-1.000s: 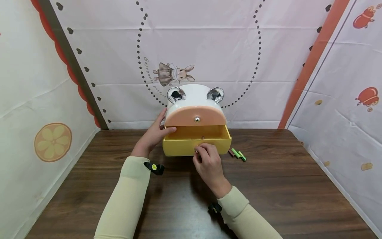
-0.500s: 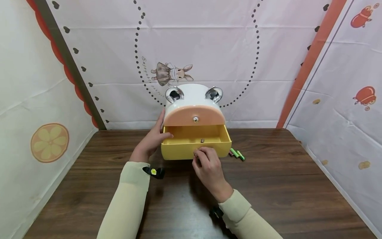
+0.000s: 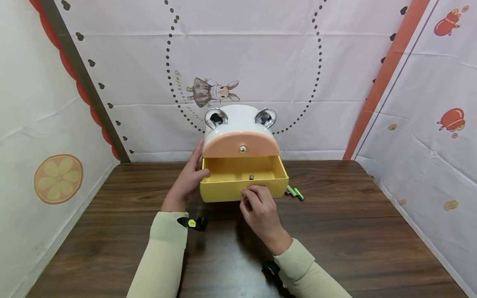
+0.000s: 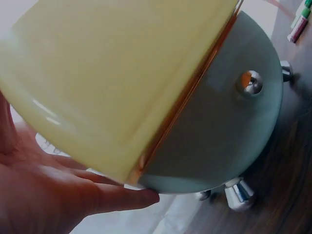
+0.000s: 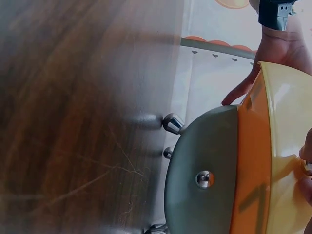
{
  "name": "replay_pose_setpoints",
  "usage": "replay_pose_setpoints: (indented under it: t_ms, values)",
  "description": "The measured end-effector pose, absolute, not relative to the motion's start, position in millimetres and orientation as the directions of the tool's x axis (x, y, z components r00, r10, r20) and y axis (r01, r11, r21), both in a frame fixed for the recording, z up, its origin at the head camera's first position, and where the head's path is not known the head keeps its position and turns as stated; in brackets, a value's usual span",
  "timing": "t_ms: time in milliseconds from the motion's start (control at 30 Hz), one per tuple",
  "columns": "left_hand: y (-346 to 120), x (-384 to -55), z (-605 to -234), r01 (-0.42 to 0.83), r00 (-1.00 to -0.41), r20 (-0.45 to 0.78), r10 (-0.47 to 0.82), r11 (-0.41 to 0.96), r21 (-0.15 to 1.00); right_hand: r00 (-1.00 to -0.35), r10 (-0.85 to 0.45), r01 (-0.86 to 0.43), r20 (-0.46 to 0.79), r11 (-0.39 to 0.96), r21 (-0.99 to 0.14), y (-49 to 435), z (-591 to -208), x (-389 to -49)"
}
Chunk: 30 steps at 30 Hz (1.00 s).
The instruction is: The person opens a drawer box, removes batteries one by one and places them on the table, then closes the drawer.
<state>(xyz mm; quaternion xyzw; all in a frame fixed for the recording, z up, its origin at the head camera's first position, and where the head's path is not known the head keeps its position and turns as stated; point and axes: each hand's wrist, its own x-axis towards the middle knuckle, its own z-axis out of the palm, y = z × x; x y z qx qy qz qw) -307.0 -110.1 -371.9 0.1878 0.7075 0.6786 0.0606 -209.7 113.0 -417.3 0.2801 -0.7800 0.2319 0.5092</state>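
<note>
A white chest of small drawers point(image 3: 240, 118) with two silver ears stands at the back of the table. Its yellow middle drawer point(image 3: 223, 192) is pulled out, under an orange top drawer point(image 3: 223, 145). My right hand point(image 3: 262, 213) pinches the yellow drawer's knob point(image 5: 308, 166) between thumb and fingertips. My left hand point(image 3: 186, 182) rests along the chest's left side, fingers extended and thumb by the drawer's left edge. A small brownish cylinder point(image 3: 251, 177) lies inside the drawer. In the left wrist view, the grey-green bottom drawer point(image 4: 209, 136) is closed.
Several small green and dark red cylinders point(image 3: 294, 192), battery-like, lie on the brown wooden table point(image 3: 346, 223) just right of the chest. Silver feet point(image 4: 240, 195) hold the chest off the tabletop. Printed white cloth point(image 3: 253, 49) hangs behind and on both sides.
The yellow drawer has come farther out toward me with my right hand on its knob. My left thumb has slid from over the drawer's rim to its left edge.
</note>
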Motion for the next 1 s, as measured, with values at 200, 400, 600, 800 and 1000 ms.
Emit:
replay_pose_setpoints:
  t_ms: [200,400,600,800,1000]
  values:
    - [-105,-302,-371,0.159,-0.946,0.157,0.282,-0.016,0.987,-0.313,-0.215,-0.689,0.925,0.722,-0.066,115,-416,-211]
    - [-101,-299,-371,0.139,-0.961,0.148,0.233,-0.054,0.989,-0.323,-0.244,-0.709,0.914,0.702,-0.063,119,-414,-210]
    - [-100,-298,-372,0.141,-0.968,0.149,0.199,-0.055,0.988,-0.333,-0.256,-0.73,0.908,0.679,-0.076,120,-412,-209]
    - [-99,-296,-373,0.136,-0.972,0.147,0.186,-0.066,0.988,-0.332,-0.275,-0.738,0.902,0.672,-0.066,121,-412,-209]
    - [-99,-296,-371,0.145,-0.971,0.15,0.186,-0.04,0.989,-0.338,-0.279,-0.745,0.899,0.663,-0.074,122,-410,-209]
